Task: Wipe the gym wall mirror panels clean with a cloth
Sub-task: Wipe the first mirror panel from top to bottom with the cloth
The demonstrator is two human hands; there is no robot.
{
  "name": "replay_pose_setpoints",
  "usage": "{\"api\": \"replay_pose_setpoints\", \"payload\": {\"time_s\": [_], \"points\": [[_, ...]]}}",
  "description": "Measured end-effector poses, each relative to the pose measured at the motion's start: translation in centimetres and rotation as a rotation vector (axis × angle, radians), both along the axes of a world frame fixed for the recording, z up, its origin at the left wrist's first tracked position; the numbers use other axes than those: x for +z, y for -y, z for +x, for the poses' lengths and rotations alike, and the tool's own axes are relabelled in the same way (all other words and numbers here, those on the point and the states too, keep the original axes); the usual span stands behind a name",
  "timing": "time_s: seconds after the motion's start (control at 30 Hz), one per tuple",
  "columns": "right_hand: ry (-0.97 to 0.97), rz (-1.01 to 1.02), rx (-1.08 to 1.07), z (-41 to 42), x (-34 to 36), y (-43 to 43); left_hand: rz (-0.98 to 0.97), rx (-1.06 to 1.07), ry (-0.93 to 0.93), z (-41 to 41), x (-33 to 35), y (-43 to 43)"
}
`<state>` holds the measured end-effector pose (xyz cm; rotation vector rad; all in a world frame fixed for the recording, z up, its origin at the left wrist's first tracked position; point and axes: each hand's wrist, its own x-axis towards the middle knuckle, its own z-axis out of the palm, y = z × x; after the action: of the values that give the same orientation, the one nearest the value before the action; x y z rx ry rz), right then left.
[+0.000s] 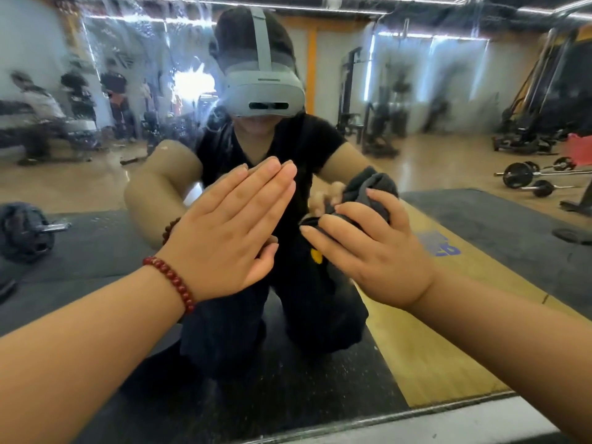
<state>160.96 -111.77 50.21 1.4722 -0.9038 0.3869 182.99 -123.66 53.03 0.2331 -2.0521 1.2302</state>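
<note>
The wall mirror panel (448, 91) fills almost the whole view, with water streaks and droplets across its upper part. My left hand (230, 229) lies flat against the glass, fingers straight and together, a red bead bracelet on the wrist. Just to its right, my right hand (368, 245) presses a bunched dark grey cloth (371, 190) onto the mirror. The cloth shows above and between my fingers. The reflection of a kneeling person in black sits behind both hands.
The mirror's lower edge (416, 411) runs across the bottom right, with a pale ledge below it. Reflected in the glass are barbells, a weight plate at left, gym machines, dark floor mats and blurred people at far left.
</note>
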Motion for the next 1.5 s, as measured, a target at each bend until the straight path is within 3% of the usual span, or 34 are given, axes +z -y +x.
{"api": "replay_pose_setpoints", "payload": {"time_s": [0.5, 0.67, 0.77, 0.87, 0.97, 1.07, 1.17, 1.3, 1.37, 1.5], "points": [[-0.061, 0.097, -0.131, -3.2, -0.3, -2.4, 0.045, 0.012, 0.004, 0.0, 0.2, -0.7], [0.078, -0.150, -0.119, -3.6, 7.8, -0.1, -0.009, -0.014, -0.061, -1.8, 4.1, -1.3], [0.114, -0.063, -0.079, -3.9, 6.5, -0.1, -0.014, 0.020, -0.105, -3.3, 6.4, -1.4], [-0.004, 0.039, -0.108, -4.8, 3.9, -1.1, -0.018, 0.057, -0.094, -3.8, 6.3, -1.3], [-0.079, 0.065, -0.168, -5.3, 6.9, -1.5, -0.017, 0.051, -0.090, -3.8, 6.3, -1.6], [0.125, -0.104, -0.140, -4.4, 12.6, -0.8, -0.032, 0.025, -0.108, -4.1, 7.9, -1.9], [0.251, -0.130, -0.100, -3.2, 13.5, -0.3, -0.038, 0.027, -0.155, -4.4, 10.0, -2.1], [-0.033, 0.070, -0.171, -4.3, 7.8, -1.4, -0.034, 0.047, -0.154, -4.2, 11.0, -2.1], [-0.130, 0.109, -0.200, -5.0, 8.5, -1.6, -0.028, 0.056, -0.142, -4.2, 10.8, -2.0], [0.152, -0.121, -0.157, -3.9, 17.3, -0.4, -0.010, 0.050, -0.134, -4.1, 11.0, -2.1]]}}
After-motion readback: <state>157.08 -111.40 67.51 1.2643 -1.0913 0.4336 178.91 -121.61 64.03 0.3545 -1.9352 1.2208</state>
